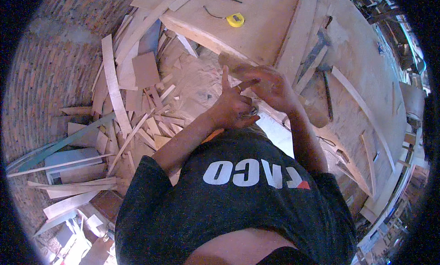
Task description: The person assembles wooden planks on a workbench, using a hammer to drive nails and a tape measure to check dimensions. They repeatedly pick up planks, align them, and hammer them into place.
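Observation:
My left hand (236,103) is raised in front of my body with its fingers apart, one pointing up; a ring shows on it. Nothing is visible in its grasp. Close to it, my right hand (271,84) hovers by the near edge of the workbench (270,29), fingers stretched toward the left and slightly blurred. A brown, rounded wooden piece (231,63) shows just beyond the right fingertips. Another rounded brown wooden end (316,116) appears beside my right forearm; whether the two are one piece is hidden by the hand and arm.
A yellow tape measure (235,20) lies on the bench. On the right are a hammer (316,45), a dark bar (328,96) and a long wooden strip (364,111). Offcuts (156,127) and sawdust (195,84) litter the floor left of me, below a brick wall (55,68).

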The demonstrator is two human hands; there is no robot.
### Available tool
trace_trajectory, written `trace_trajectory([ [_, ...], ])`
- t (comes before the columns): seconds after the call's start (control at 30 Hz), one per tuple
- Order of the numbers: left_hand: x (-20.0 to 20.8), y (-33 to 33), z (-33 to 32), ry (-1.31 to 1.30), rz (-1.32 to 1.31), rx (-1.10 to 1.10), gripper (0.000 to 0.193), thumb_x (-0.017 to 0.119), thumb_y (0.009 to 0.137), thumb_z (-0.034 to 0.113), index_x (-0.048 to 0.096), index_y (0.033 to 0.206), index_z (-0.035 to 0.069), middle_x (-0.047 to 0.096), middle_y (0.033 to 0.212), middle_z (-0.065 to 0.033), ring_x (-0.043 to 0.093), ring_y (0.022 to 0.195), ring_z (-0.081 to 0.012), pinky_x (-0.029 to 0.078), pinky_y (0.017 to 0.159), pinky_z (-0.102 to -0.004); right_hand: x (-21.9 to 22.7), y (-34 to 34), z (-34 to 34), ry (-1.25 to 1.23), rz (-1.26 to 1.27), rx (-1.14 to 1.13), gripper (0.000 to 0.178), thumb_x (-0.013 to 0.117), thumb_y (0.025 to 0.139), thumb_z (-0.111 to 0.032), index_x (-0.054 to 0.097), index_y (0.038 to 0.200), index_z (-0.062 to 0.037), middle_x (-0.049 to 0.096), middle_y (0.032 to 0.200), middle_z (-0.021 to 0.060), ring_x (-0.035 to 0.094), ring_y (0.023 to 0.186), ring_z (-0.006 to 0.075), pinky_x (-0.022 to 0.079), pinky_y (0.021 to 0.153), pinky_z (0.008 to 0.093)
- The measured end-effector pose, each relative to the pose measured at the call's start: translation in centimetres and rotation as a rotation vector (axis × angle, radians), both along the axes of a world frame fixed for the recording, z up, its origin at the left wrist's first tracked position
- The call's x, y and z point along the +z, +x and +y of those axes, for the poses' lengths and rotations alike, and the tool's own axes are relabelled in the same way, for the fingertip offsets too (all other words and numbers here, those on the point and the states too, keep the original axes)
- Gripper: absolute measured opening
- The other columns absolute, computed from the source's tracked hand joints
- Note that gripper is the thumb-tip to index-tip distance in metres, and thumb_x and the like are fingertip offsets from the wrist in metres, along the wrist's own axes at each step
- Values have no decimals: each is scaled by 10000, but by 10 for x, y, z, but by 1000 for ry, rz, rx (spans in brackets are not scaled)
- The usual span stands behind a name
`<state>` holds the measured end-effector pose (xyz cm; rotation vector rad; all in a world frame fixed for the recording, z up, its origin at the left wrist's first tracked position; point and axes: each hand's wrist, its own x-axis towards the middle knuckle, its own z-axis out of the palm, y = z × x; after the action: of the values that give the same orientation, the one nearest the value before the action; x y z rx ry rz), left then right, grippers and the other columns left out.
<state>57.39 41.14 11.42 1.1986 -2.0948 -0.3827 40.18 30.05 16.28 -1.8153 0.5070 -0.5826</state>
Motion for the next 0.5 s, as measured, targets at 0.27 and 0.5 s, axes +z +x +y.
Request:
trace_trajectory([
  [0.27,-1,32,61,110,-188,19,263,690,855,440,753,996,228,754,988,2,545,1303,-343,-96,1059,-833,0,54,18,355,275,335,282,805,853,-91,727,1102,16,739,1051,86,691,984,150,548,911,318],
  [0.5,9,47,83,37,-232,118,409,628,908,475,712,1245,258,621,1387,-69,489,1372,-326,-87,1027,-856,9,83,35,228,311,429,292,804,848,-188,748,1078,-17,750,992,77,692,945,158,553,850,316],
])
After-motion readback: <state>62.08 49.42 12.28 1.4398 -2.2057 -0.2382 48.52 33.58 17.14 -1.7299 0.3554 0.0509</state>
